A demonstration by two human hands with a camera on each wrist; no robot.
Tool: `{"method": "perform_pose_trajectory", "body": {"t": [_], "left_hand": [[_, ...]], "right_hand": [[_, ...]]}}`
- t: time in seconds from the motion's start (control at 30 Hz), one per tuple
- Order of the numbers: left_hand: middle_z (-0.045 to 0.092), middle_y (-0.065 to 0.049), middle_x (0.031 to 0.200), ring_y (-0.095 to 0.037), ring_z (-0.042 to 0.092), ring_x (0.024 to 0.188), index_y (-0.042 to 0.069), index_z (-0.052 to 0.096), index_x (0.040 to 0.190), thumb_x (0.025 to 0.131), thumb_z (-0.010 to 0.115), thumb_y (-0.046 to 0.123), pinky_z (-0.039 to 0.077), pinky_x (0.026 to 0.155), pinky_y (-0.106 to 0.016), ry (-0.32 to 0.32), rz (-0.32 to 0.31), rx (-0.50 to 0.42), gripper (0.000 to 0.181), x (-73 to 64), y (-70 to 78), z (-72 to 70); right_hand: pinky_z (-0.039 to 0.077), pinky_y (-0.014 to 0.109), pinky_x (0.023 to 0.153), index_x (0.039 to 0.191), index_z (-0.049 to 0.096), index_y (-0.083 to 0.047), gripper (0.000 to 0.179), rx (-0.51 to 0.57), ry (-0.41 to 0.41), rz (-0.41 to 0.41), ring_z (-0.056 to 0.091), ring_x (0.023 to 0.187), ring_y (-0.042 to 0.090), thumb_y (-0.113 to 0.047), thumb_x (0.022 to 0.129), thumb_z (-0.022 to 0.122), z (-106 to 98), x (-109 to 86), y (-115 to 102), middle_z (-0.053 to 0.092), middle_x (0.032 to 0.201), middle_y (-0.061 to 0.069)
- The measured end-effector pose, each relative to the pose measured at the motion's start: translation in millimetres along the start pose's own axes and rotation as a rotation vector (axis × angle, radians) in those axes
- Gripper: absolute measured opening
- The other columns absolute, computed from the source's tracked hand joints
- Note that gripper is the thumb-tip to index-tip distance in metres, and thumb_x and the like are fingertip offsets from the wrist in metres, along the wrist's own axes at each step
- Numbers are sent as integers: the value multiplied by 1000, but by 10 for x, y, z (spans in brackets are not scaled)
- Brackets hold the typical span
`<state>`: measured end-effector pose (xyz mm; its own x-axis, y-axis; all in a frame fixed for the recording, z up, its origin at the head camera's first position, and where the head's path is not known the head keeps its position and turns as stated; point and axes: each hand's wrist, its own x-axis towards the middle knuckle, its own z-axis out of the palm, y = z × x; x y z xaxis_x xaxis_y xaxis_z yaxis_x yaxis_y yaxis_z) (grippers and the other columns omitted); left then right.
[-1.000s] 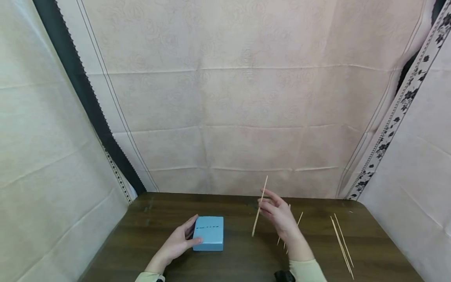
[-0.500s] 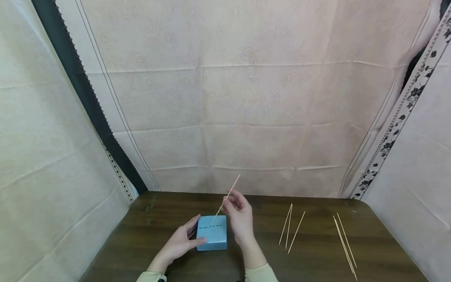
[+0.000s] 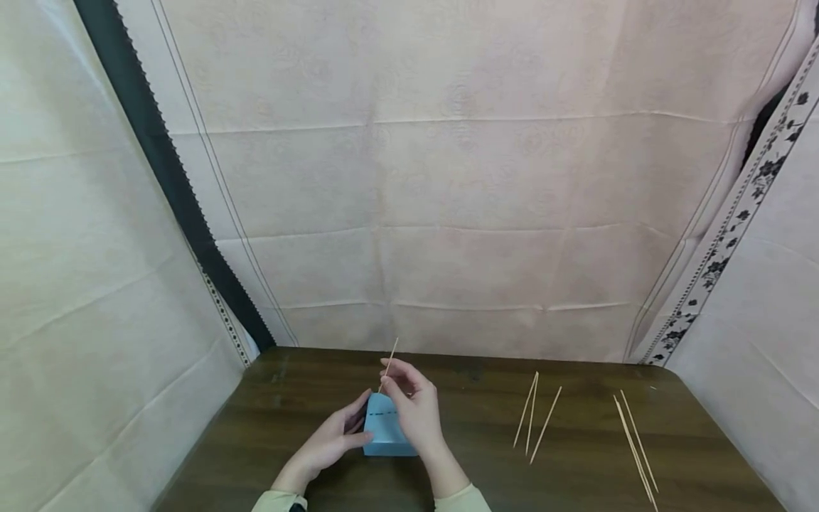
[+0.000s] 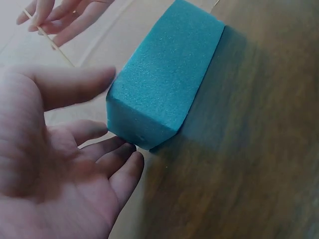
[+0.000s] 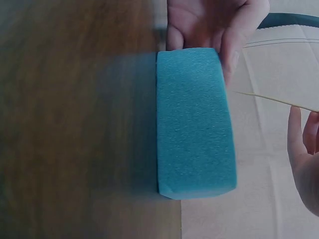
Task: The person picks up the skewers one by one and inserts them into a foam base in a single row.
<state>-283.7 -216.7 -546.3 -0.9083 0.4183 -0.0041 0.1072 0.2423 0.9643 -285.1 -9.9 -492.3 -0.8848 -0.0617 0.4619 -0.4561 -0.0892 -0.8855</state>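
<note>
A light blue foam block [image 3: 382, 430] with a row of black dashes across its top stands on the dark wooden table [image 3: 473, 441]. My left hand [image 3: 329, 441] holds the block by its left end, thumb at the front and fingers behind. Between thumb and fingertips my right hand [image 3: 416, 409] pinches a thin wooden skewer [image 3: 392, 355], tilted, over the back part of the block. In the right wrist view the tip of the skewer [image 5: 254, 95] hangs just above the block's top face [image 5: 228, 114]. My right hand covers the block's right part in the head view.
To the right of my hands lie several loose skewers [image 3: 547, 424] on the table. Another small group of skewers [image 3: 635, 448] lies farther right. Pale cloth [image 3: 461, 213] hangs behind the table and on both sides.
My right hand has carried the skewer leftward from beside the loose skewers to over the block, lowering it and turning it more upright lately. My left hand has stayed on the block.
</note>
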Motion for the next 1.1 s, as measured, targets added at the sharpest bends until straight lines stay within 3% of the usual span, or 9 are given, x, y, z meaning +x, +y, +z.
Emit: {"method": "perform_pose_trajectory", "body": {"t": [0.37,0.6,0.87,1.1], "left_hand": [[21,-29,172,-49,28,155,-1,23,169,104,71,15,32,122,-60,14,2,4,82,-6,4,5],[20,-30,172,-50,28,155,-2,23,168,104,71,15,32,122,-61,11,7,5,82,-27,12,-3],[22,-27,173,-48,30,155,1,25,169,103,72,19,32,123,-61,16,19,46,83,-14,-11,-9],[22,-27,173,-49,29,155,0,25,169,103,73,21,31,123,-62,17,4,58,84,1,-14,-6]], "right_hand": [[63,31,85,122,78,-23,21,-46,-39,19,73,96,24,-13,104,72,6,-1,73,77,108,-2],[63,30,90,124,78,-14,21,-13,-63,40,73,104,23,-13,104,72,31,-18,72,77,111,2],[62,29,92,121,78,-22,19,-50,-108,62,72,104,21,-15,105,72,30,-32,72,76,109,-2],[61,29,91,121,79,-20,18,-102,-101,78,72,103,19,-21,105,72,6,-16,56,77,112,-3]]}}
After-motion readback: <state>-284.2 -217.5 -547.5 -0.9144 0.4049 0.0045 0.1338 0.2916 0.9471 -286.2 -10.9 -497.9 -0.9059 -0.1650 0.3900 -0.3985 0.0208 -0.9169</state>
